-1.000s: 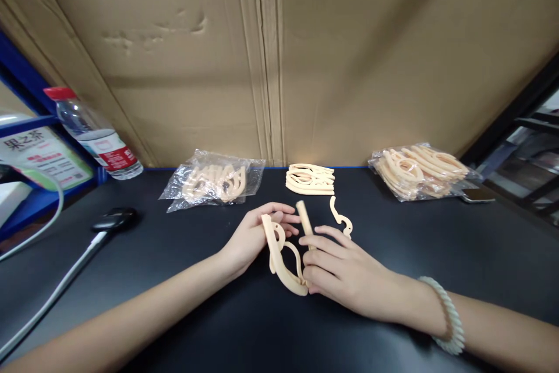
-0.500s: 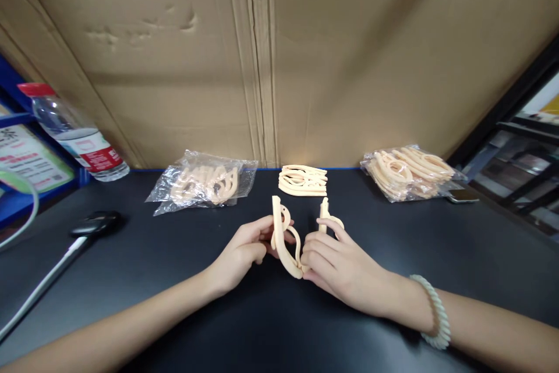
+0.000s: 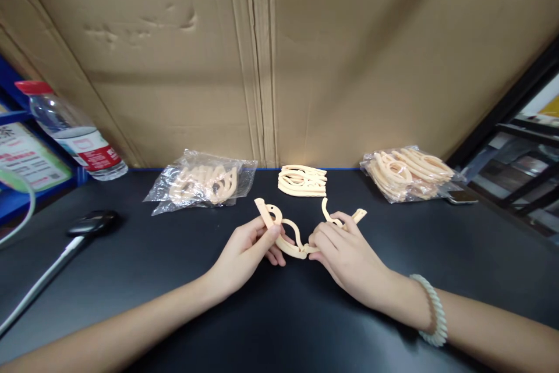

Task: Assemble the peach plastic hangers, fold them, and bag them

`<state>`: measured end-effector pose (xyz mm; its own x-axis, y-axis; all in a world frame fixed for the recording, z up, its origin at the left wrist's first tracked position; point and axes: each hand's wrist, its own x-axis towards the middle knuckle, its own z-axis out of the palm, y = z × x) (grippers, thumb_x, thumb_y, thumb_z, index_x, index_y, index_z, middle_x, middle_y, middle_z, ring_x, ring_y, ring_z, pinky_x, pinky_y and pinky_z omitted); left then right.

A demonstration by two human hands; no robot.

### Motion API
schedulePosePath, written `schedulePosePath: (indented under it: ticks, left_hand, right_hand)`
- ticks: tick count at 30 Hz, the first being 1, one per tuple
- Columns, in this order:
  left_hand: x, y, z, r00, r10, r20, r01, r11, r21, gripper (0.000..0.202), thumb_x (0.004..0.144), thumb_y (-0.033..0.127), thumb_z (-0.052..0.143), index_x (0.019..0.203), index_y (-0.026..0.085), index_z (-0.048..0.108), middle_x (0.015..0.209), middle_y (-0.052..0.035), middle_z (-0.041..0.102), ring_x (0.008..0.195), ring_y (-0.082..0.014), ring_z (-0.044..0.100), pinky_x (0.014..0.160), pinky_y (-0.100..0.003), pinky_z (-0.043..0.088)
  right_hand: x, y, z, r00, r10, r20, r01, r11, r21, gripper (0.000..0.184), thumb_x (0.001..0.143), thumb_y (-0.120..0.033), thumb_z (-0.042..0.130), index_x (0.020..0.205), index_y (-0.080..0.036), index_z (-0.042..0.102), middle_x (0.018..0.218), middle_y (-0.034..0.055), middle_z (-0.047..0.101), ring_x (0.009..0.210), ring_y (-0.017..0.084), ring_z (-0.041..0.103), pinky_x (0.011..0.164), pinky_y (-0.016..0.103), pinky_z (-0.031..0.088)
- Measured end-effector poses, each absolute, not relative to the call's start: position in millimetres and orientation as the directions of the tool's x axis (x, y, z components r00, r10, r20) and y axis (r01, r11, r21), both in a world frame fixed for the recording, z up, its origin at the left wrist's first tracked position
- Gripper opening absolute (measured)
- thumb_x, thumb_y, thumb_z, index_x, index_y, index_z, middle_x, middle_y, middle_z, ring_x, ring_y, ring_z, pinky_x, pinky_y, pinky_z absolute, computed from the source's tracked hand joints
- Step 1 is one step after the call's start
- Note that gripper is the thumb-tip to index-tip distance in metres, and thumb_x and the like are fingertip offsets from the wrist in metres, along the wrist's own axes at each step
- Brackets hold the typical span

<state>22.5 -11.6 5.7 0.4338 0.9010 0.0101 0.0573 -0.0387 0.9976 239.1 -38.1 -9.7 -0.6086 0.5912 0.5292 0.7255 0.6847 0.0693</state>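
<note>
Though slim, smooth looped pieces [image 3: 292,249]

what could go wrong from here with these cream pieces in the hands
The curved piece in the left hand and the bar in the right hand seem to meet only at narrow ends, so uneven force might strain them there. The S-shaped piece, partly hidden behind the right hand, could get knocked aside.
</note>
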Motion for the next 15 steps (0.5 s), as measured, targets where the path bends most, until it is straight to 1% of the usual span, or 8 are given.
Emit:
schedulePosePath:
  ticks: [4, 10, 12, 15]
  left_hand:
    - [22.9, -11.1, 7.0, 0.447, 0.894, -0.01, 0.055, -0.016, 0.998, 0.036, 0.086, 0.049, 0.061, 0.086, 0.013, 0.058, 0.074, -0.007, 0.071, 0.06, -0.0179, 0.069, 0.058, -0.027, 0.055]
    - [24.8, -11.0, 10.7, 0.458, 0.887, -0.065, 0.023, 0.061, 0.998, 0.037, 0.081, 0.05, 0.066, 0.082, 0.013, 0.059, 0.074, -0.0083, 0.074, 0.058, -0.0173, 0.069, 0.056, -0.026, 0.054]
    - [24.5, -9.6, 11.0, 0.448, 0.89, -0.084, 0.021, 0.084, 0.996, 0.036, 0.081, 0.048, 0.066, 0.081, 0.014, 0.059, 0.07, -0.0077, 0.074, 0.056, -0.0168, 0.068, 0.054, -0.025, 0.053]
    - [22.5, -6.1, 11.6, 0.378, 0.918, -0.12, -0.005, 0.132, 0.991, 0.035, 0.084, 0.048, 0.062, 0.076, 0.015, 0.055, 0.058, -0.0058, 0.071, 0.049, -0.015, 0.065, 0.046, -0.021, 0.048]
  right_hand:
    - [236.5, -38.8, -8.4, -0.634, 0.572, 0.519, 0.714, 0.692, 0.11, 0.028, 0.098, -0.01, 0.034, 0.08, -0.017, 0.055, 0.07, 0.0003, 0.056, 0.066, 0.016, 0.05, 0.093, 0.04, 0.032]
    - [234.9, -43.5, -2.5, -0.676, 0.497, 0.544, 0.667, 0.726, 0.166, 0.036, 0.096, -0.004, 0.03, 0.077, -0.016, 0.058, 0.064, 0.0002, 0.053, 0.064, 0.015, 0.047, 0.081, 0.033, 0.033]
    - [235.2, -46.0, -0.3, -0.694, 0.452, 0.561, 0.648, 0.732, 0.211, 0.037, 0.097, -0.004, 0.031, 0.074, -0.016, 0.057, 0.064, 0.0006, 0.054, 0.064, 0.015, 0.047, 0.079, 0.033, 0.033]
    - [236.4, -48.6, 1.5, -0.73, 0.374, 0.572, 0.592, 0.764, 0.256, 0.033, 0.096, -0.005, 0.038, 0.072, -0.017, 0.057, 0.066, 0.0002, 0.058, 0.063, 0.014, 0.047, 0.074, 0.032, 0.033]
